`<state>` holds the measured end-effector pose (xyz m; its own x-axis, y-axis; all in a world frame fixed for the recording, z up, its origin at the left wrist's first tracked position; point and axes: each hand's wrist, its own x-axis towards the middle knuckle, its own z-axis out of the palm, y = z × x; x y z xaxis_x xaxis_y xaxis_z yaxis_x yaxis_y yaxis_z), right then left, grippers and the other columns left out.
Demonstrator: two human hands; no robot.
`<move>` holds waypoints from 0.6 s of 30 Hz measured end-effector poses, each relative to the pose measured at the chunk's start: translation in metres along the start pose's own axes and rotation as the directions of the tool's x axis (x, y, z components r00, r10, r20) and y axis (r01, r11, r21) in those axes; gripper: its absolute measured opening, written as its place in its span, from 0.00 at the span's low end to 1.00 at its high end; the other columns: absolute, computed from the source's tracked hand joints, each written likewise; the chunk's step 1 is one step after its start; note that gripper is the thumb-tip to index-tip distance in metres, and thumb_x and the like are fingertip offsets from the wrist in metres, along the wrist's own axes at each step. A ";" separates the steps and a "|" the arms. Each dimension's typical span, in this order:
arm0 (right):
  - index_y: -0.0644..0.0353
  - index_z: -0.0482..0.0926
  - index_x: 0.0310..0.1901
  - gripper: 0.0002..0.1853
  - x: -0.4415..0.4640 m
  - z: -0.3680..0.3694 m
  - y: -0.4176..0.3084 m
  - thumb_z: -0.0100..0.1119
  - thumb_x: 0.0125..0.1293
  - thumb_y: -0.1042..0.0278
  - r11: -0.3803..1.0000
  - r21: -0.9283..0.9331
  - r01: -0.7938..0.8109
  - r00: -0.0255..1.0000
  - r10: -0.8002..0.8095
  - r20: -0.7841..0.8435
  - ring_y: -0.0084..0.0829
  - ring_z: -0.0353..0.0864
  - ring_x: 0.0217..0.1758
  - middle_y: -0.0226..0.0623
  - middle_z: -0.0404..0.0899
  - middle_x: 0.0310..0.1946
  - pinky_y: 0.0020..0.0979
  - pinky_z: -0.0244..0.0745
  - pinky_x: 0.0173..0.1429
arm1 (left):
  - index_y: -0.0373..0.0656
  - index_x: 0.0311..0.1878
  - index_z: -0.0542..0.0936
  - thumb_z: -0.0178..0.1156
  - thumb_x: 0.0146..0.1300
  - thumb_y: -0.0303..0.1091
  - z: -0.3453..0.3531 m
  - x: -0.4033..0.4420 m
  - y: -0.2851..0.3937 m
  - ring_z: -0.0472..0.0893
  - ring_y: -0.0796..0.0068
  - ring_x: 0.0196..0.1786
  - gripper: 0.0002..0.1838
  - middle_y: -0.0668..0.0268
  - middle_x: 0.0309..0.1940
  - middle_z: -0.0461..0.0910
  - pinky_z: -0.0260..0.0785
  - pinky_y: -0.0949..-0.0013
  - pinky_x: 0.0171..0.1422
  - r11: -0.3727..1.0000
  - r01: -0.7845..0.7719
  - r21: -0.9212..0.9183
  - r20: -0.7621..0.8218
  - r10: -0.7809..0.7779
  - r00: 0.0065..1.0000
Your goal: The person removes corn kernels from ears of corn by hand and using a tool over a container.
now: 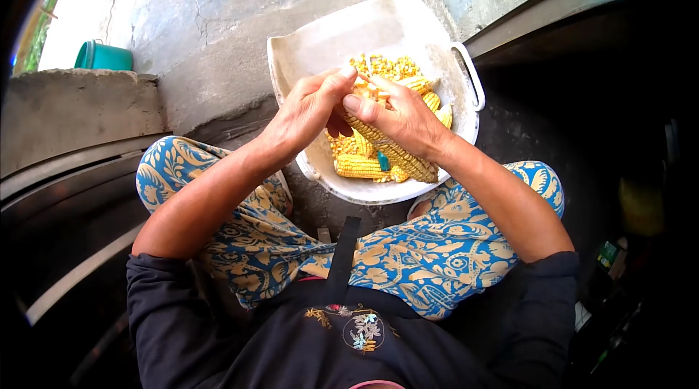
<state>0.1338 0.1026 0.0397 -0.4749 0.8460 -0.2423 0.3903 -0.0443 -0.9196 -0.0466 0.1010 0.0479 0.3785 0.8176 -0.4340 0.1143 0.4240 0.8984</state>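
Over a white basin (342,43), my two hands meet on one ear of corn (397,152). My right hand (404,119) is closed around it, thumb along its upper part, and the ear's dark lower end sticks out below that hand toward me. My left hand (309,106) is closed at the ear's upper end, its thumb pressed close to the right hand; its fingertips are partly hidden. In the basin lie loose yellow kernels (393,67) and several other ears, among them a corn ear (357,167) near the front rim. A small green object (383,162) rests among them.
The basin has a white handle (472,76) on its right side. A green bucket (105,56) stands on a low concrete ledge (80,108) at the left. Cracked concrete (218,17) lies beyond, and my knees in patterned cloth (437,258) flank the basin's front.
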 end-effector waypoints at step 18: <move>0.67 0.69 0.56 0.35 -0.003 -0.020 -0.015 0.49 0.63 0.40 0.976 0.200 -0.092 0.987 0.063 0.151 0.31 0.75 0.51 0.45 0.76 0.47 0.30 0.68 0.57 | 0.35 0.41 0.76 0.47 0.66 0.53 -0.016 0.003 0.006 0.77 0.76 0.24 0.26 0.63 0.26 0.77 0.70 0.75 0.29 0.998 -0.020 -0.053 -0.148 0.012 0.989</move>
<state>0.1453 0.1112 0.0606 -0.5631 0.7518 -0.3432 0.2671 -0.2274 -0.9365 -0.0591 0.1125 0.0509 0.2394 0.8714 -0.4281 0.0574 0.4275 0.9022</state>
